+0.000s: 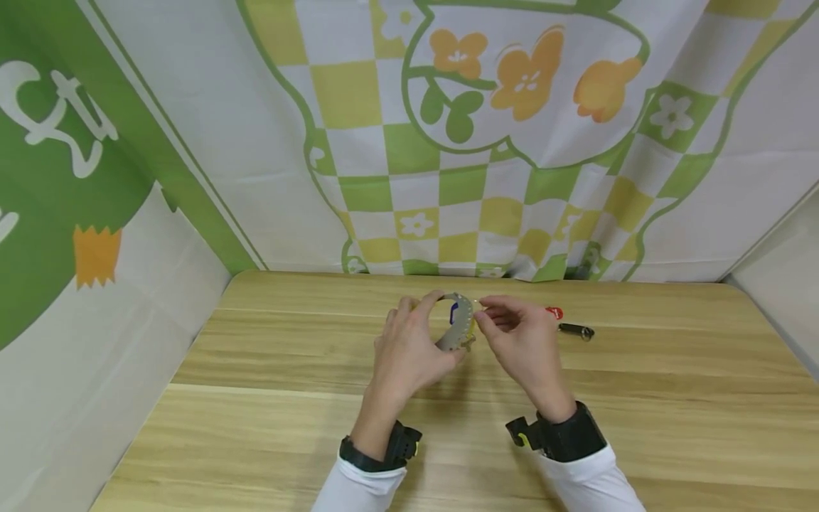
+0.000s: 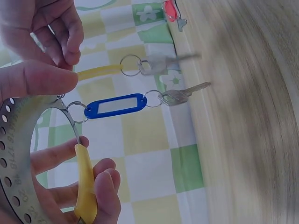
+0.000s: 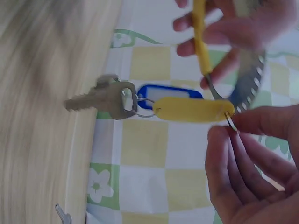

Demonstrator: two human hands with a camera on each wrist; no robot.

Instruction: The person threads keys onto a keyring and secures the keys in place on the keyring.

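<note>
My left hand (image 1: 409,348) grips a curved metal key holder (image 1: 458,323), with fingers around its yellow handle (image 2: 86,182). Numbered holes line the metal band. A blue key tag (image 2: 117,106) hangs from the band by a small ring, with a silver key (image 2: 176,97) at its other end. Close to the band's edge, my right hand (image 1: 527,341) pinches the small ring (image 3: 231,121) of a yellow key tag (image 3: 187,109); another key (image 3: 110,100) dangles from that tag. Whether this ring passes through a hole cannot be made out.
Right of my right hand, a red tag (image 1: 555,313) and a small black item with a metal ring (image 1: 577,331) lie on the wooden table (image 1: 288,355). A patterned cloth (image 1: 358,92) hangs behind the table's far edge.
</note>
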